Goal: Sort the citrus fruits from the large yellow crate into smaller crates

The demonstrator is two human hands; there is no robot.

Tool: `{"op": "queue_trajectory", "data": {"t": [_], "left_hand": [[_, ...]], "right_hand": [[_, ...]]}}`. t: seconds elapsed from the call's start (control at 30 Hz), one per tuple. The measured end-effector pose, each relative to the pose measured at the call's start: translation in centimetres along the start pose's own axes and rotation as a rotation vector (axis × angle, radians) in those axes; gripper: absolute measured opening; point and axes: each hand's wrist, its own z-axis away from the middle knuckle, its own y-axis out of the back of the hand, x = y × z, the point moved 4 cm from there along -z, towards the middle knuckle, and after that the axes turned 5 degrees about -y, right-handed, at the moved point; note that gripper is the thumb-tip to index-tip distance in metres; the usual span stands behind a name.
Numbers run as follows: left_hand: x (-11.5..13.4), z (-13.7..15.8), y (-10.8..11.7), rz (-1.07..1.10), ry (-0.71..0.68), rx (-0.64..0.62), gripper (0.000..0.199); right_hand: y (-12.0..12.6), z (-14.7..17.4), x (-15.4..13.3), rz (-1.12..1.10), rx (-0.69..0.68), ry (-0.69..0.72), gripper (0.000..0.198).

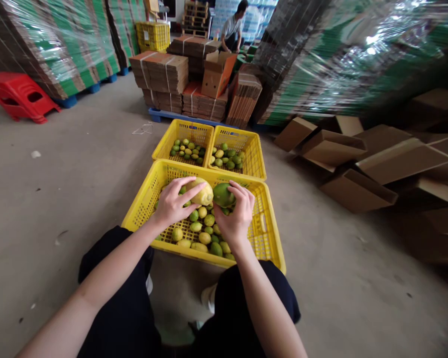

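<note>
My left hand (173, 201) is closed around a yellow lemon (205, 193), its tip turned toward me. Beside it, my right hand (237, 214) grips a green lemon (223, 195) between thumb and fingers. The two fruits are side by side, nearly touching, above a large yellow plastic crate (272, 233). Yellow and green lemons (204, 238) lie loose in that crate, some hidden by my hands. Behind it stand two smaller-looking yellow crates, the left one (164, 141) and the right one (259, 154), each with mostly green fruit and a few yellow ones at the bottom.
Flattened cardboard bundles (160, 72) and an upright open box (217, 74) rest on a blue pallet (168, 115). Open cartons (366, 194) lie scattered at right. A red stool (20, 97) is at left. Wrapped stacks (70, 44) flank the floor. Another person (233, 30) bends at the back.
</note>
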Motion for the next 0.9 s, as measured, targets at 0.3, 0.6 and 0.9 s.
{"op": "queue_trajectory", "data": {"t": [0.3,0.6,0.9], "left_hand": [[-1.4,0.1,-1.6,0.813,0.866,-0.055,0.063],[-1.3,1.0,-3.8,1.211,1.217,-0.053,0.074],[-1.4,1.5,-4.4,1.26,1.531,-0.083,0.057]], "right_hand": [[0.0,-0.6,0.9,-0.627,-0.183,-0.715,0.04],[-1.8,0.3,1.1,-0.969,-0.265,-1.144,0.033],[-3.1,1.2,1.4,-1.06,-0.403,-1.307,0.031]]}}
